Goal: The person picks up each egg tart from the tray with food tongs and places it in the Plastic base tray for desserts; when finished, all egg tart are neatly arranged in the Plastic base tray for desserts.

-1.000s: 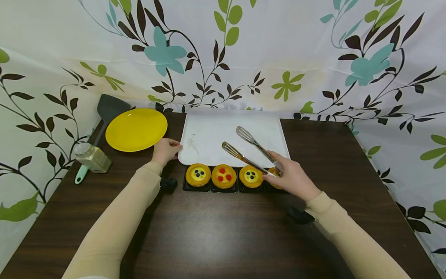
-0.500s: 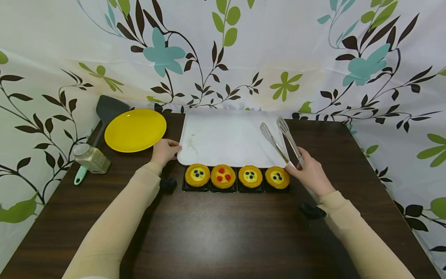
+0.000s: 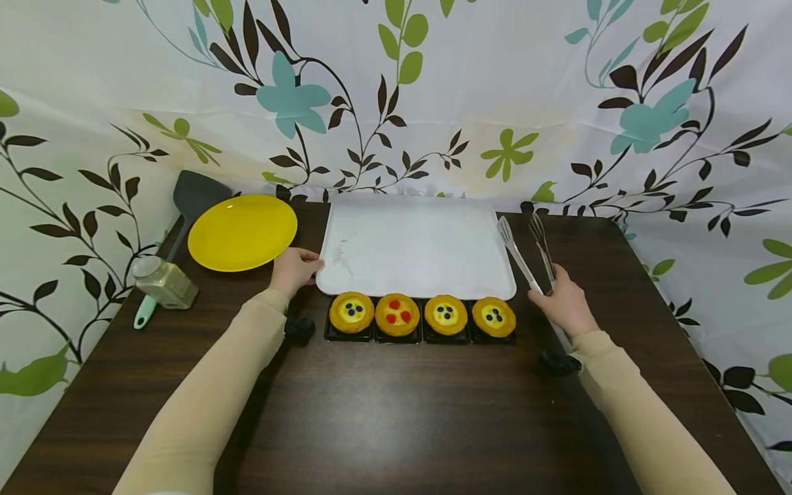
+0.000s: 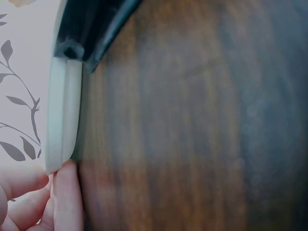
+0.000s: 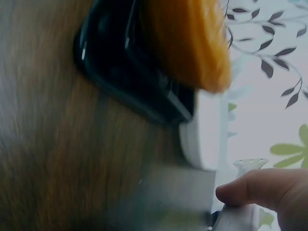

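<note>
My left hand (image 3: 293, 270) pinches the left front corner of a white tray (image 3: 414, 247). In the left wrist view the thumb lies on the tray's rim and a finger reaches under it. To the tray's right, my right hand (image 3: 566, 306) holds metal tongs (image 3: 518, 254), their slotted ends spread apart with nothing between them. Several fruit-topped tarts (image 3: 397, 315) sit in a row of black plastic holders (image 3: 348, 336) along the tray's front edge. One tart (image 5: 187, 48) appears close up in the right wrist view, apart from the right thumb (image 5: 245, 187).
At the left stands a yellow plate (image 3: 243, 232), partly over a dark spatula (image 3: 196, 192) with a mint handle end. A spice jar (image 3: 164, 282) lies tilted across that handle. A leaf-patterned cloth (image 3: 421, 137) hangs behind the dark wooden table (image 3: 383, 419).
My right hand has carried the tongs rightward, from over the tray and rightmost tart to beside the tray's right edge, uncovering that tart. The left hand stays at the tray corner.
</note>
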`<state>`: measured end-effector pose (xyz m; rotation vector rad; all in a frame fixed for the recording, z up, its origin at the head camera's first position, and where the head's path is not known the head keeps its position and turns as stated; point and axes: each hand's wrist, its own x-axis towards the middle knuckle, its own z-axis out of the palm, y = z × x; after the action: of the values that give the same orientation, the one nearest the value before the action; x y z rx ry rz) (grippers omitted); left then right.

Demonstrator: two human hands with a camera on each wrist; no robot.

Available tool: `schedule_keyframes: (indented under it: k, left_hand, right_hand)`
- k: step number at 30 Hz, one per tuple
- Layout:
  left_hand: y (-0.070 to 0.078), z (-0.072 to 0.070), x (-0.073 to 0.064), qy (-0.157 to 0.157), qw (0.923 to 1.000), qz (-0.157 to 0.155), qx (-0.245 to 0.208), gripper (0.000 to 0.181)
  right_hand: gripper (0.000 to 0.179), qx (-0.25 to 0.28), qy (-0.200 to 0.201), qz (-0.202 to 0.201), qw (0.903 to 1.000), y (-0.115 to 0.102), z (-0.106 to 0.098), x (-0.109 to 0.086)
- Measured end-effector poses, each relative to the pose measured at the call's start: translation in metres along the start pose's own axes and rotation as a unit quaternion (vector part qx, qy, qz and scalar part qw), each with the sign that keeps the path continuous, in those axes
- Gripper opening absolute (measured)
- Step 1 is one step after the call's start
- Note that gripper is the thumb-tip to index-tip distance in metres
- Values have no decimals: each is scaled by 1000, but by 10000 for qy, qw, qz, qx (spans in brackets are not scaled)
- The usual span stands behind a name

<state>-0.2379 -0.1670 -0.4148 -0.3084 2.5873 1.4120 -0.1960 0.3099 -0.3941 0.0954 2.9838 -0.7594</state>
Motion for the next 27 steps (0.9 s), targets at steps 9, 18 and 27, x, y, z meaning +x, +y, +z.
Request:
schedule_keyframes:
  k: [9,18,27]
  left_hand:
    - [4,-2,-5,52,9999,83,-73,34]
    - [3,0,-4,25,10000,27,52,34]
    - [3,-1,-5,28,10000,32,51,34]
  right_hand:
    - [85,33,-305,422,9986,12,6,20]
    - [87,11,-422,629,9971,12,9,33]
    - [86,-235,-149,519,9983,3,6,36]
